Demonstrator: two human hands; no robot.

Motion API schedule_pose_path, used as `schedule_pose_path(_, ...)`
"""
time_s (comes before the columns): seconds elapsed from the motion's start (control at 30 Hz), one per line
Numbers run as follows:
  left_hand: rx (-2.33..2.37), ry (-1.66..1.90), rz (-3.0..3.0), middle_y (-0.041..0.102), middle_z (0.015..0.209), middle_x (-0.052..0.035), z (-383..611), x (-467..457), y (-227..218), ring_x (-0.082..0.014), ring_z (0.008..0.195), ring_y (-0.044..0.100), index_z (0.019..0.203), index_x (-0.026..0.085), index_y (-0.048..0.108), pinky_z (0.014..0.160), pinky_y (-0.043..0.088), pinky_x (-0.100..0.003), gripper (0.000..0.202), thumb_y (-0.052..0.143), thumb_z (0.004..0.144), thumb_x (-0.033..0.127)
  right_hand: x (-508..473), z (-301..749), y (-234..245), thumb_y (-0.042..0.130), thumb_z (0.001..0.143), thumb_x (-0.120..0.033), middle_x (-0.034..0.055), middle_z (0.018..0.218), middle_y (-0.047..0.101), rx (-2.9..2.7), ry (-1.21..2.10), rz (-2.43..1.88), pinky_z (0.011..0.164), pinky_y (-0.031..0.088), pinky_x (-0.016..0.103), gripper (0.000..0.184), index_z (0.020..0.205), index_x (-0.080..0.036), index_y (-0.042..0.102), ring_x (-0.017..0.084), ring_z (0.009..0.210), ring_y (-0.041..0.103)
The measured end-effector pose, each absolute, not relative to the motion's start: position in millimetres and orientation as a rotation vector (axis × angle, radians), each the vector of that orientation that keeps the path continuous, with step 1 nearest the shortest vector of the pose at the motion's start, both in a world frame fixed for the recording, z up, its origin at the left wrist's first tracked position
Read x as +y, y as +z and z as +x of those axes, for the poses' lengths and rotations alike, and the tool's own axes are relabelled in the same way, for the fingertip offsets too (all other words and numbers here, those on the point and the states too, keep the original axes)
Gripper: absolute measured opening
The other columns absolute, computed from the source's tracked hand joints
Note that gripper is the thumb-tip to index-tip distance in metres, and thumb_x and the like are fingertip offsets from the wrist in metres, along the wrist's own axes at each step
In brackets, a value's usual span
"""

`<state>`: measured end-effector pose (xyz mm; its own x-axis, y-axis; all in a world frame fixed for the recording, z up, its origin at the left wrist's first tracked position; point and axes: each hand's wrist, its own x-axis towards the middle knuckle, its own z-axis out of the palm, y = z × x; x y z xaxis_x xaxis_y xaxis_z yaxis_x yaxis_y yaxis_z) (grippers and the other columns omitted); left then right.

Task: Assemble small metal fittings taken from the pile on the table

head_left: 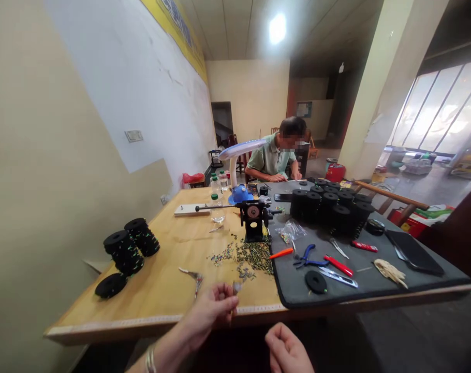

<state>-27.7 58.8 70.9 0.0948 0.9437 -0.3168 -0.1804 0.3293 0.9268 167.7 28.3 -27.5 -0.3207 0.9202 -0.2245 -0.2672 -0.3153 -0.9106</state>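
Observation:
At the table's front edge, my left hand is closed in a pinch. A small pale, blurred bit shows at its fingertips, too unclear to name. My right hand hangs lower and to the right, before the table edge, with its fingers curled closed; whatever they hold, if anything, is hidden. Just beyond my left hand lies a pile of tiny dark and yellowish pieces, with greyer bits scattered beside it. A thin bundle of strands lies left of the hand. Behind the pile stands a small black machine with a long rod.
Stacks of black spools stand at left, and more spools on the grey mat. Blue-handled pliers, a red-handled tool, tweezers and a glove lie there. A co-worker sits opposite behind a lamp.

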Motion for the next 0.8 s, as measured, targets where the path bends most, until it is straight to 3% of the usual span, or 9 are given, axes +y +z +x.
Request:
schedule_pose_path(0.27,0.991,1.037,0.532,0.054,0.062,0.0030,11,-7,10,-0.0062,0.055,0.051,0.076,0.014,0.059,0.047,0.038,-0.015,0.032,0.082,0.062,0.030,9,154,-2,0.066,0.065,-0.073,-0.0090,0.036,0.042,-0.988,1.717,-1.049,0.034,0.016,0.015,0.059,0.072,-0.019,0.045,0.004,0.031,0.024)
schedule_pose_path(0.8,1.094,1.018,0.713,0.058,0.060,0.0002,18,-9,7,-0.0102,0.054,0.054,0.070,0.014,0.056,0.047,0.039,-0.019,0.032,0.078,0.065,0.036,7,152,-7,0.064,0.069,-0.072,-0.0063,0.039,0.047,-1.084,1.608,-1.113,0.036,0.023,0.015,0.058,0.075,-0.017,0.047,0.006,0.033,0.033)
